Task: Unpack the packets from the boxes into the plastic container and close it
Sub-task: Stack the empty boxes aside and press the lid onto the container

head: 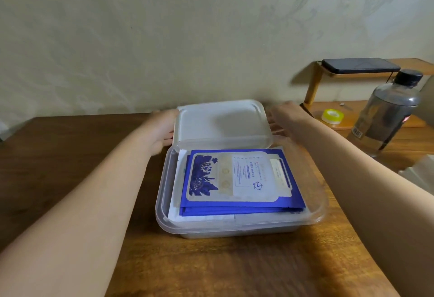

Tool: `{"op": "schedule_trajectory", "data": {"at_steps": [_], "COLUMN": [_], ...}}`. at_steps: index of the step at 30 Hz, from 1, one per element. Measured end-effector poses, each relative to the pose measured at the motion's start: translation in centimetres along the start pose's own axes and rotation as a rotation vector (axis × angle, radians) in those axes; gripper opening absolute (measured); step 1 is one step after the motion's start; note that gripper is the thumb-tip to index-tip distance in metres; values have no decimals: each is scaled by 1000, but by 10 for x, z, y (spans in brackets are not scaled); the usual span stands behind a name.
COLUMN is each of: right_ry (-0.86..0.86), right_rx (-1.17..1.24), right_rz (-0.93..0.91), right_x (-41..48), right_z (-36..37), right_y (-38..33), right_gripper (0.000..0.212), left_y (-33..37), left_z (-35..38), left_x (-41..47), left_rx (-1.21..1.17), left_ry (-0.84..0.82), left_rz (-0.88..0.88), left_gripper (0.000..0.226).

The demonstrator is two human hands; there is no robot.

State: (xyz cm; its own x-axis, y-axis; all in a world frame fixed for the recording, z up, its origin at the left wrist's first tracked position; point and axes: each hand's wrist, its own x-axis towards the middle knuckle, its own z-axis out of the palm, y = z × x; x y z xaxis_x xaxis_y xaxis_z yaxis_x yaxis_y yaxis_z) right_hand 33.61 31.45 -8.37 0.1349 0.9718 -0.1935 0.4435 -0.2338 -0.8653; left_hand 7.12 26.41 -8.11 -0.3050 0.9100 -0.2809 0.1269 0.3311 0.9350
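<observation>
A clear plastic container (pixel 314 205) stands on the brown wooden table, filled with a stack of blue and white packets (pixel 237 179). Its white lid (pixel 223 122) is tilted over the container's far edge. My left hand (pixel 162 130) holds the lid's left edge and my right hand (pixel 285 118) holds its right edge. The fingers of both hands are partly hidden behind the lid.
A dark plastic bottle (pixel 389 111) with a black cap stands at the right. Behind it a small wooden shelf (pixel 314 85) carries a black phone (pixel 359 65). A roll of yellow tape (pixel 332 116) lies under the shelf. A white box corner (pixel 420 174) shows at the right edge.
</observation>
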Motion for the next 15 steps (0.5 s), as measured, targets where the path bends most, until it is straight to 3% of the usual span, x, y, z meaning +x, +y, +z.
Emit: {"op": "schedule_trajectory", "data": {"at_steps": [5, 10, 15], "right_ry": [44, -42, -21], "right_rx": [421, 689, 713], "right_rz": [-97, -55, -45], "right_x": [-22, -54, -87], "right_z": [-22, -42, -46], "right_y": [-10, -11, -5], "right_gripper": [32, 46, 36], "left_y": [13, 17, 9], "left_z": [-16, -22, -29], "left_x": [-8, -37, -69], "left_rx": [-278, -393, -450], "left_ry": [66, 60, 142], "left_rz": [93, 191, 253], "left_gripper": [49, 30, 13]}}
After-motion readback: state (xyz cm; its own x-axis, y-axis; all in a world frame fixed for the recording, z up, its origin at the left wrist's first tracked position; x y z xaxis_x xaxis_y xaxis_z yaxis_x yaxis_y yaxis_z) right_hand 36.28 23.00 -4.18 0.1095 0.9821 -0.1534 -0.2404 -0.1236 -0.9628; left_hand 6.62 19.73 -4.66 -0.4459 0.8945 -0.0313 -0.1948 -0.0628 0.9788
